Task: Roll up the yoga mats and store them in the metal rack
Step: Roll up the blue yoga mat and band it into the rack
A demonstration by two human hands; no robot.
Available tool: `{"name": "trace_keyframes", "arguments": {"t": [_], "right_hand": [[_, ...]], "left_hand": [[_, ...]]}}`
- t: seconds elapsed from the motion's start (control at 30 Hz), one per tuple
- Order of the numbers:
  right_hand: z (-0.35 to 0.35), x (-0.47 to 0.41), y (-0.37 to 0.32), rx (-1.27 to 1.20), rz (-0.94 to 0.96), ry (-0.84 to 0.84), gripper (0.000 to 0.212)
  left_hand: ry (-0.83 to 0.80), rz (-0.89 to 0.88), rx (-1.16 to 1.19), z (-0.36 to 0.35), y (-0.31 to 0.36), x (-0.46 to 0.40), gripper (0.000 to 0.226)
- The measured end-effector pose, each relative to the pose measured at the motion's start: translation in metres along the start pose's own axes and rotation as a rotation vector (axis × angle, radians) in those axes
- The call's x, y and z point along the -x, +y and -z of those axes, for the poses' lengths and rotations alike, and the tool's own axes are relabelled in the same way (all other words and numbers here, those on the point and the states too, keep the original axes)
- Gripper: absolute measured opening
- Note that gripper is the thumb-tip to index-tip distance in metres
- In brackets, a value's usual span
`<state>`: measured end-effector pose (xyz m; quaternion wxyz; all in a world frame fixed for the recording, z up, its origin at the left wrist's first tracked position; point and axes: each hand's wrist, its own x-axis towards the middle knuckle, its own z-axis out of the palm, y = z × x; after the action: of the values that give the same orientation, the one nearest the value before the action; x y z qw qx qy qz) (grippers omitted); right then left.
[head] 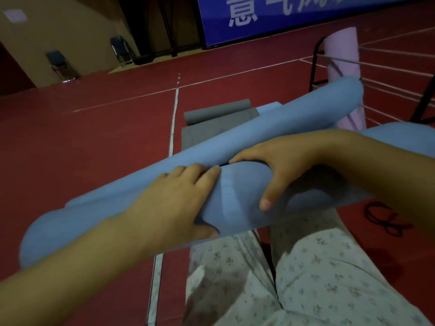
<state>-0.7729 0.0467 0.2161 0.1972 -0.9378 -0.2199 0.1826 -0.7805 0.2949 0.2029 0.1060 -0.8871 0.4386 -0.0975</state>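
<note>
Blue foam fills the middle of the head view: a rolled blue yoga mat (235, 203) is held slantwise above the red floor (94, 137) and the person's flowered trousers (329, 278), with the left hand (174, 198) and right hand (282, 161) side by side on its middle, fingers curled over the roll and thumbs gripping its near side. Beyond it a grey mat (211, 123) lies partly rolled on the floor, while a pink rolled mat (343, 57) stands upright in the metal rack (316, 64) at the right.

Head-worn camera looks steeply down, close over both forearms.
</note>
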Motion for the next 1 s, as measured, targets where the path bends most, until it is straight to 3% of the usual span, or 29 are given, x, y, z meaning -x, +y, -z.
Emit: {"name": "trace_keyframes", "arguments": {"t": [0.07, 0.17, 0.27, 0.5, 0.6, 0.7, 0.9, 1.0], "right_hand": [[0.004, -0.001, 0.0, 0.009, -0.016, 0.019, 0.091], [0.002, 0.006, -0.005, 0.107, -0.049, 0.096, 0.082], [-0.006, 0.02, -0.011, 0.321, -0.065, 0.219, 0.073], [-0.055, 0.014, -0.013, 0.746, -0.061, 0.525, 0.124], [-0.038, 0.006, -0.009, 0.684, -0.174, 0.37, 0.121], [-0.022, -0.001, -0.006, 0.6, -0.138, 0.354, 0.117], [0.008, -0.015, -0.001, 0.391, -0.149, 0.224, 0.117], [0.009, -0.02, -0.004, 0.398, -0.162, 0.192, 0.121]], "left_hand": [[0.077, 0.005, -0.093, -0.008, 0.008, 0.0, 0.119], [-0.014, 0.054, -0.097, -0.01, 0.011, -0.01, 0.125], [-0.061, 0.031, -0.041, -0.005, 0.003, -0.023, 0.114], [-0.229, -0.017, 0.173, 0.012, -0.023, -0.057, 0.099], [-0.297, 0.015, 0.32, 0.012, -0.036, -0.066, 0.1], [-0.309, 0.043, 0.368, 0.011, -0.042, -0.068, 0.105], [-0.141, 0.075, -0.09, 0.001, -0.038, -0.035, 0.126], [-0.043, 0.073, -0.13, -0.009, -0.04, -0.031, 0.122]]}}
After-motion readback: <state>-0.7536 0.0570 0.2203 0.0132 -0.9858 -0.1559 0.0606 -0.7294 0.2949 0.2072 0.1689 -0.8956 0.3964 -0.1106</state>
